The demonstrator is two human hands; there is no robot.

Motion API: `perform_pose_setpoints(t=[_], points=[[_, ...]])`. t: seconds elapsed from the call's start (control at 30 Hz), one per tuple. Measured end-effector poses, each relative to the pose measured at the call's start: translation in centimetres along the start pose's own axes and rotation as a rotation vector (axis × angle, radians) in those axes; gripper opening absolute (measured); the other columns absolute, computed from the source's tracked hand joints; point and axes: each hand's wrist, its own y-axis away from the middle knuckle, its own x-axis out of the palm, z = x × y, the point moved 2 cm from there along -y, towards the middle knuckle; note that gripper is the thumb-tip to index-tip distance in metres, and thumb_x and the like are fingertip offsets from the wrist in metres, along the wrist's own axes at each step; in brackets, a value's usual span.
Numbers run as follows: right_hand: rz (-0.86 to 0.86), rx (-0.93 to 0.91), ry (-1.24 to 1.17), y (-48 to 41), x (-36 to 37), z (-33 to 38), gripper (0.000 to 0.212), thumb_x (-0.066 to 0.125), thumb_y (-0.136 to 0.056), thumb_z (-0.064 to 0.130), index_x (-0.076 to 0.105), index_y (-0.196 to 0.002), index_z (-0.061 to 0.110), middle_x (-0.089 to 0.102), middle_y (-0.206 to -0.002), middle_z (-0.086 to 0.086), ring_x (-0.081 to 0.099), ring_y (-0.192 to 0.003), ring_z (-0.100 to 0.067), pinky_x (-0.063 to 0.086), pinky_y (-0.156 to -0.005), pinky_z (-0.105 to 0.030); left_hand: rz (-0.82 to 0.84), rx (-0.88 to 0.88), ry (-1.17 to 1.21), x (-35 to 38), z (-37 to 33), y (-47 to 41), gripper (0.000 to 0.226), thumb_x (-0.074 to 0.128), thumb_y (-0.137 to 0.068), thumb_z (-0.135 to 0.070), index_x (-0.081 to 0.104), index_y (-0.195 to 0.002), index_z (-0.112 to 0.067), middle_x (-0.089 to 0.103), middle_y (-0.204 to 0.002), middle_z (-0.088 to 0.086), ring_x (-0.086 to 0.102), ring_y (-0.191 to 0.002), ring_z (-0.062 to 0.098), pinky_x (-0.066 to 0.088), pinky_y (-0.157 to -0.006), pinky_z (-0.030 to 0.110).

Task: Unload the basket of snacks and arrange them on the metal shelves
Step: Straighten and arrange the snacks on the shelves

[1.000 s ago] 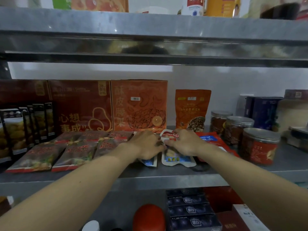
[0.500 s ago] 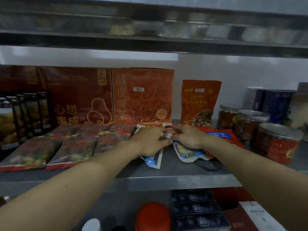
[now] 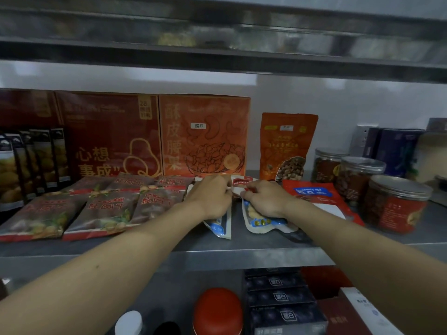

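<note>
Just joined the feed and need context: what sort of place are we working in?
Probably a shop stockroom or pantry. Metal shelves hold many packaged snacks: gift boxes, repeated red packets and lidded jars. Both hands, left hand and right hand, are arranging peanut packets.

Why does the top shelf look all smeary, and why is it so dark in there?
Head view: the upper shelf is streaked sideways, which looks like motion blur; the light is dim and the shelf above probably shades the snacks; the wide lens bends the middle shelf's edge; the word on the peanut packet between the left hand and right hand stays readable.
</note>
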Motion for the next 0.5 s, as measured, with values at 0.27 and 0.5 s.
perform_pose_setpoints(t=[0.27, 0.5], points=[[-0.035, 0.052, 0.078, 0.7, 0.1, 0.6, 0.054, 0.036, -0.099, 0.057, 0.061, -0.128, 0.018, 0.058, -0.133, -0.010, 0.051, -0.122, -0.031, 0.044, -0.099, -0.038, 0.027, -0.034, 0.076, 0.2, 0.1, -0.2, 0.027, 0.049, -0.096, -0.021, 0.061, -0.120, -0.016, 0.065, -0.118, 0.007, 0.060, -0.103, 0.025, 0.050, -0.086, 0.037], [-0.028, 0.018, 0.097, 1.7, -0.2, 1.1, 0.050, 0.034, -0.102, 0.055, 0.053, -0.140, 0.029, 0.050, -0.146, -0.008, 0.041, -0.134, -0.033, 0.036, -0.106, -0.038, 0.051, -0.066, 0.136, 0.8, 0.3, -0.4, 0.031, 0.047, -0.095, -0.021, 0.056, -0.125, -0.019, 0.067, -0.110, 0.010, 0.056, -0.083, 0.022, 0.040, -0.070, 0.029]])
